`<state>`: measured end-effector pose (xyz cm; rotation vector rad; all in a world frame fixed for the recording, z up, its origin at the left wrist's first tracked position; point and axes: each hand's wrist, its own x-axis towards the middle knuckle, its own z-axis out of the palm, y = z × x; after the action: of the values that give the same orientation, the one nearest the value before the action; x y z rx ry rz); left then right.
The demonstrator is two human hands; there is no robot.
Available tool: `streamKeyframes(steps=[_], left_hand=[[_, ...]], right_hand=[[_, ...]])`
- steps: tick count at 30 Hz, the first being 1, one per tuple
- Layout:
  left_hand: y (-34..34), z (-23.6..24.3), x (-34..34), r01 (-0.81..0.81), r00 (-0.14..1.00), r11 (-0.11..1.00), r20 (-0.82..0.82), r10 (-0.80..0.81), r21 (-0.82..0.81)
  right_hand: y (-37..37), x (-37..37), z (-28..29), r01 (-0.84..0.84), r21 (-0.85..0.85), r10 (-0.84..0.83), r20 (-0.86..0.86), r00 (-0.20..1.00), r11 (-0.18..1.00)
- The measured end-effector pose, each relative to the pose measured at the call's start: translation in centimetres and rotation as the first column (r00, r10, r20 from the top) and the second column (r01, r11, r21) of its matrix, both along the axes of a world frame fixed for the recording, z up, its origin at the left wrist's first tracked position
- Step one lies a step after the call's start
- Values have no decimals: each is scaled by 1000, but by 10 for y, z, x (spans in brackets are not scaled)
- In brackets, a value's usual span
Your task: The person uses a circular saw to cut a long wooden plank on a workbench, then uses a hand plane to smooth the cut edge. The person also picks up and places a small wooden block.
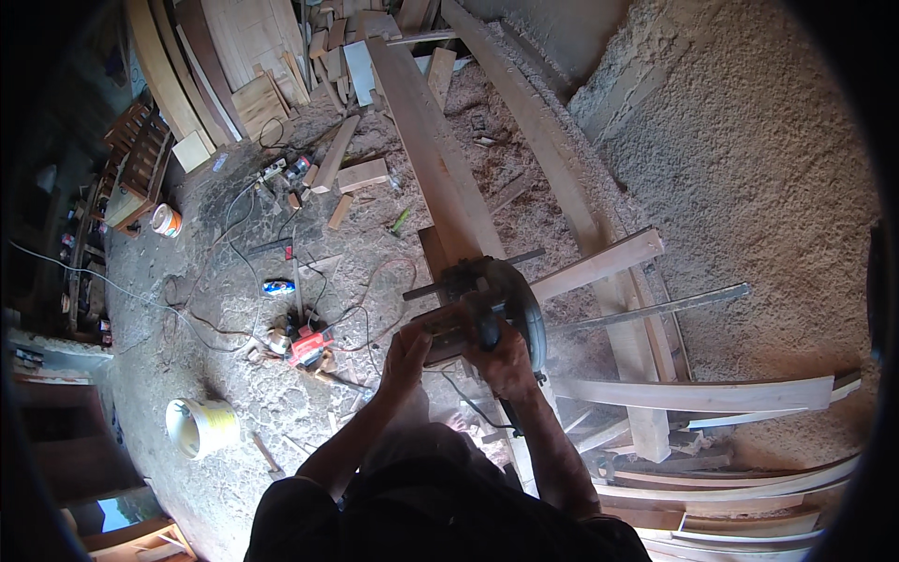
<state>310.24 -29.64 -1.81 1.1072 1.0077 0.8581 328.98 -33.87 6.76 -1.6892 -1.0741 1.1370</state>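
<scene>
A dark circular saw sits over the near end of a long wide plank, with a thin dark bar crossing beneath it. My right hand is closed on the saw's handle. My left hand grips a flat brownish part at the saw's left side; I cannot tell whether that part belongs to the saw or is wood. A cord hangs below the saw, and pale haze, possibly dust, shows around it.
Loose boards and a long plank lie to the right beside a rough wall. Red tools, cords and offcuts litter the floor leftward. A white bucket stands lower left; stacked boards lean at the back.
</scene>
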Motion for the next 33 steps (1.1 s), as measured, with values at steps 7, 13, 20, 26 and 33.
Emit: streamKeyframes(steps=[7,13,20,26,33], left_hand=[[40,-13,1,-33,999,997,-24,31,-71],[73,-18,3,-84,992,992,-101,75,-89],[108,-17,6,-91,996,995,-5,91,-32],[136,-12,4,-147,977,983,-174,126,-109],[169,-15,5,-119,990,990,-79,113,-74]], right_hand=[[42,-2,-10,10,137,4,-102,995,991],[74,1,-18,-21,75,23,-33,999,997],[114,-1,-19,-19,143,22,-26,999,990],[144,0,-30,32,85,-25,-71,997,996],[177,-2,-31,27,104,-22,-50,999,994]])
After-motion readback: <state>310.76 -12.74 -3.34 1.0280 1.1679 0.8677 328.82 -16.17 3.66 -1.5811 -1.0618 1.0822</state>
